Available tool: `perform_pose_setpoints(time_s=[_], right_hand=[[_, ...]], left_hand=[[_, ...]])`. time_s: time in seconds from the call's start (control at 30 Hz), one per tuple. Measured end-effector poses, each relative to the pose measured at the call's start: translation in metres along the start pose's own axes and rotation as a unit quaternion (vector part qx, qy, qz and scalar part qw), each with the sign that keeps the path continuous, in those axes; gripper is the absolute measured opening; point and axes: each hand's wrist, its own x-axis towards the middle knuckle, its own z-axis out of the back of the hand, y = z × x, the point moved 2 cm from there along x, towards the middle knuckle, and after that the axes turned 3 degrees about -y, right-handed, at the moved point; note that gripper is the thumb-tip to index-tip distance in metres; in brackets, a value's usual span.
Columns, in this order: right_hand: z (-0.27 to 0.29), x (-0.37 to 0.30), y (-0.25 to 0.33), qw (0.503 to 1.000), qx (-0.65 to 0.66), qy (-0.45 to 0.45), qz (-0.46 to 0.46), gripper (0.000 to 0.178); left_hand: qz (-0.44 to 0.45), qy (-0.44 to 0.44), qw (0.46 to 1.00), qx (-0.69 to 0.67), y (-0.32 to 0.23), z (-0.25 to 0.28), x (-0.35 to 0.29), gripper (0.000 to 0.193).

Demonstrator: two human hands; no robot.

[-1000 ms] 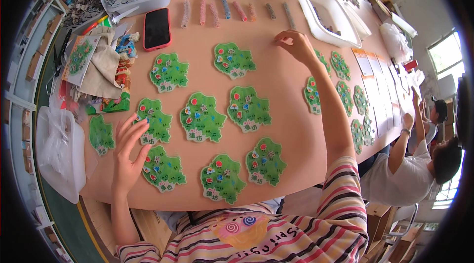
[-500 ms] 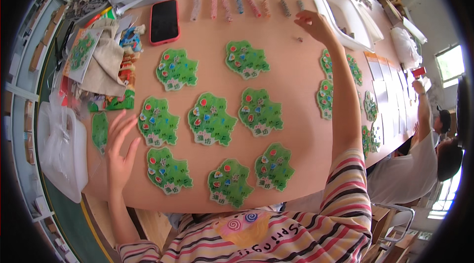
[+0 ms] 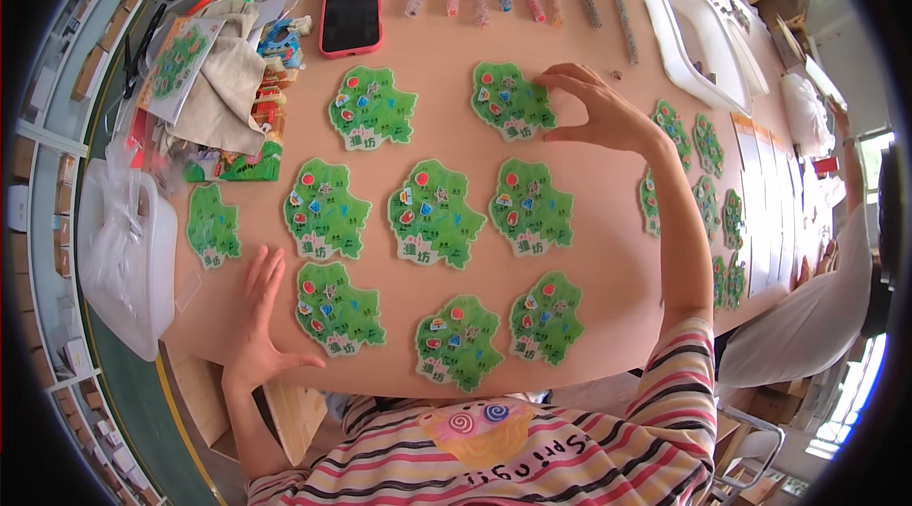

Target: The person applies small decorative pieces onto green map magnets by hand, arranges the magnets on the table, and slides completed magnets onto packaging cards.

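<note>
On the worktop (image 3: 613, 268), your right hand (image 3: 616, 116) sets spread thumb and fingers at the upper-middle green board (image 3: 513, 99), grip unclear, your left hand (image 3: 255, 340) open near the lower-left board (image 3: 340, 316); best hold rims, sparing raised pieces (image 3: 487, 79).

The tan desk (image 3: 608, 289) carries a red-cased phone (image 3: 351, 14), with green map-shaped pieces (image 3: 436, 211) nearer than it, slim coloured sticks (image 3: 479, 0) right of it, and a white tray (image 3: 664, 38) farther right.
</note>
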Motion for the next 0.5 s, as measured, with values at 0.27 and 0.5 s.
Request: perform_pose_setpoints(time_s=[0.27,0.5], right_hand=[[-0.008,0.008,-0.008,1.000,-0.002,-0.021,0.019,0.062],[-0.013,0.006,-0.002,0.997,-0.026,-0.064,0.032,0.057]], left_hand=[[0.019,-0.021,1.000,0.002,-0.006,-0.013,-0.009,0.107],[-0.002,-0.054,0.998,0.010,-0.009,-0.013,-0.007,0.100]])
